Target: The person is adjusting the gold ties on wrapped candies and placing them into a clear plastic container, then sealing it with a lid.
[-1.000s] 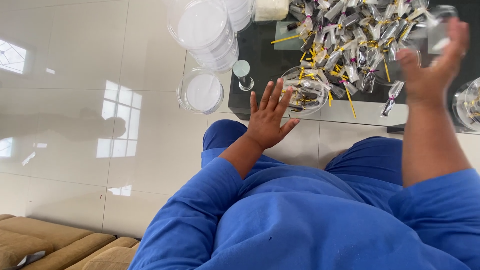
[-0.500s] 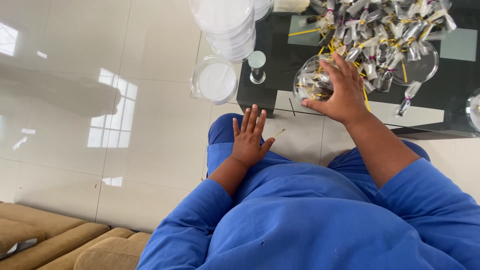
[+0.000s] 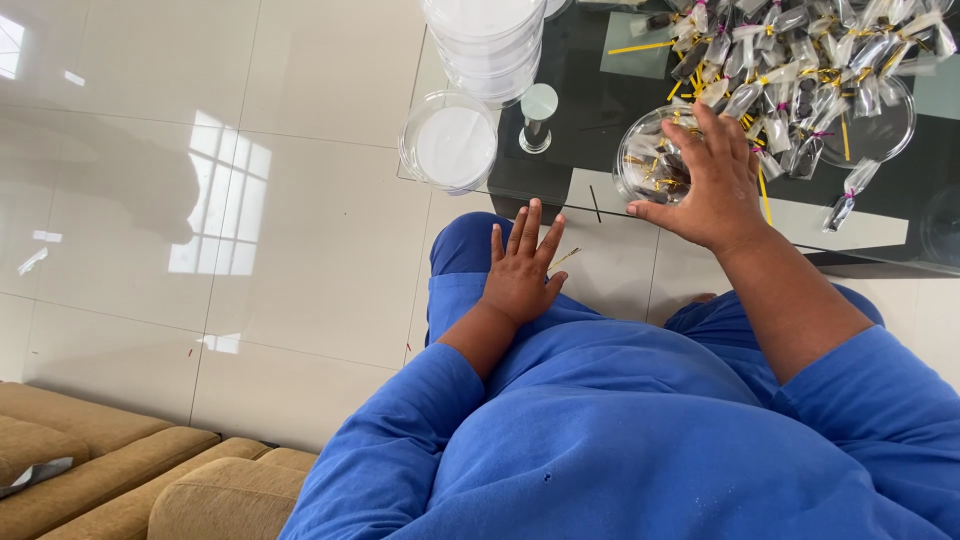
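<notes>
The right hand (image 3: 712, 190) is clasped over a clear round container (image 3: 655, 165) of wrapped pieces at the glass table's (image 3: 560, 180) near edge. The left hand (image 3: 520, 270) lies flat and empty, fingers spread, on the knee. Step in hand: apparently securing the filled container; lifting it calls for a firm hold.

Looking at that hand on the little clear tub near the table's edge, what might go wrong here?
The right hand grips the clear round container right by the glass table's edge; a slip could drop it onto the tiled floor. The piled wrapped packets beside it could be knocked off. The left hand rests on the knee, not helping.
</notes>
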